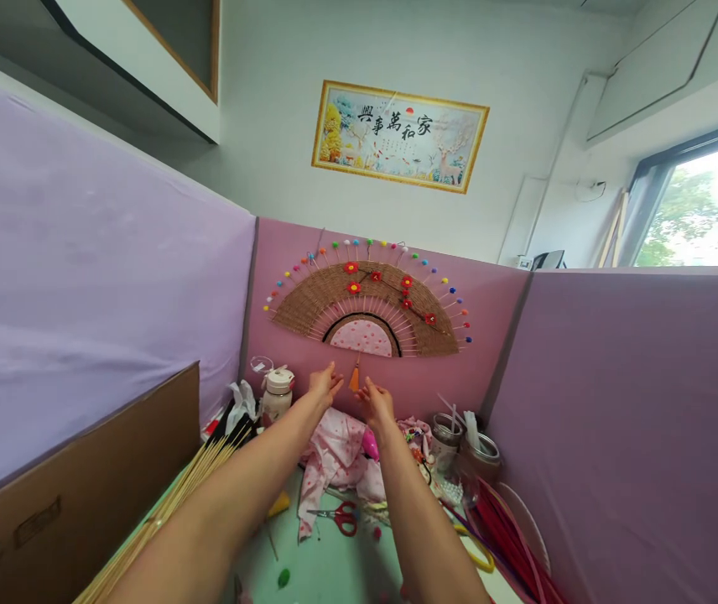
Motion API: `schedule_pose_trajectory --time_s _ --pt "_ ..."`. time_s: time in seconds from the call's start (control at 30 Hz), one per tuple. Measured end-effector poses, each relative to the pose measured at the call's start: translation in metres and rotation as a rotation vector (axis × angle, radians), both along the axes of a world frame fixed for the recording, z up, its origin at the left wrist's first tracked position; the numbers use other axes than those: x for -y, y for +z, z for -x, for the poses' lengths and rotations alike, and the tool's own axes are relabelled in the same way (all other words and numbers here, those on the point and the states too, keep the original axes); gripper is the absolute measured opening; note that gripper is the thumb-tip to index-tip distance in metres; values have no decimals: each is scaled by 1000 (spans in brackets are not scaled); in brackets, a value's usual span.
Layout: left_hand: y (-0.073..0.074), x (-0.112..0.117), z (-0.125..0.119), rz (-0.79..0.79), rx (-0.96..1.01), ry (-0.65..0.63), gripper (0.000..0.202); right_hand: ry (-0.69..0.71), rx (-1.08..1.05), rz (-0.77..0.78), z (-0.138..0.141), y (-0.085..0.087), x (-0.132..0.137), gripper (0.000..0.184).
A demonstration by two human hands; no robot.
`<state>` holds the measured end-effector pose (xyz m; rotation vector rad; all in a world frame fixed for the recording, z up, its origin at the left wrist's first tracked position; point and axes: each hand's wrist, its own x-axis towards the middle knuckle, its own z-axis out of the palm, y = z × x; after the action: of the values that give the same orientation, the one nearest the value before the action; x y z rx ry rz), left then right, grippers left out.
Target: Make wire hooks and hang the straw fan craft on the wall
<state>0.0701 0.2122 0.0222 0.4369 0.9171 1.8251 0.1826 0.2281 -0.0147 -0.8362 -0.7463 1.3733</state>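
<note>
A large woven brown fan [299, 306] with red flowers hangs on the pink partition, its sticks tipped with small coloured balls. Below its pink dotted centre [359, 335] dangles an orange tassel [354, 377]. My left hand [326, 386] is raised just left of the tassel, fingers apart and holding nothing that I can see. Close to the tassel's right side is my right hand [377, 403], its fingers spread; whether a fingertip touches the tassel, I cannot tell. Under my hands lies crumpled pink dotted cloth [337, 440]. Red-handled scissors [345, 518] rest on the table between my forearms.
A cardboard sheet [95, 478] and thin bamboo sticks [176, 491] run along the left. A lidded bottle [278, 394] stands at the back left. Jars [447, 432] and red strips [503, 528] crowd the right. Partitions enclose the table [314, 570] on three sides.
</note>
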Motion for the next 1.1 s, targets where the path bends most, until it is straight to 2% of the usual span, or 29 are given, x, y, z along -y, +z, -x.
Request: schedule_pose_trajectory --time_s 0.1,0.23,0.37,0.43,0.57,0.67,0.73,0.83,0.9,0.97,1.03,1.1 --pt "-12 45 -15 58 27 -3 23 57 30 40 -2 -7 41 33" --pt "-26 116 -29 50 41 -12 21 121 74 68 -12 -14 103 30" --pt "-26 183 -29 22 54 -8 16 153 99 42 -29 -9 169 29" --pt "-16 218 -25 -35 57 14 15 107 131 -64 -41 2 206 27" --pt "12 302 -15 -323 -42 113 14 -111 265 -469 -73 33 294 19" --pt "26 368 -7 -511 -192 280 17 -268 278 -716 -96 48 361 16" --pt "26 400 0 -574 -303 426 18 -382 254 -848 -108 50 393 13" --pt "6 426 17 -513 -509 601 17 -439 300 -893 -121 34 419 11" --pt "-18 430 33 -351 -736 600 17 -379 399 -807 -127 14 423 10" --pt "-47 428 51 -119 -1023 486 17 -249 524 -675 -129 -13 416 11" --pt "-75 422 66 125 -1283 304 19 -67 649 -548 -126 -40 404 13" --pt "-98 415 73 301 -1455 128 23 112 756 -445 -119 -63 389 13"
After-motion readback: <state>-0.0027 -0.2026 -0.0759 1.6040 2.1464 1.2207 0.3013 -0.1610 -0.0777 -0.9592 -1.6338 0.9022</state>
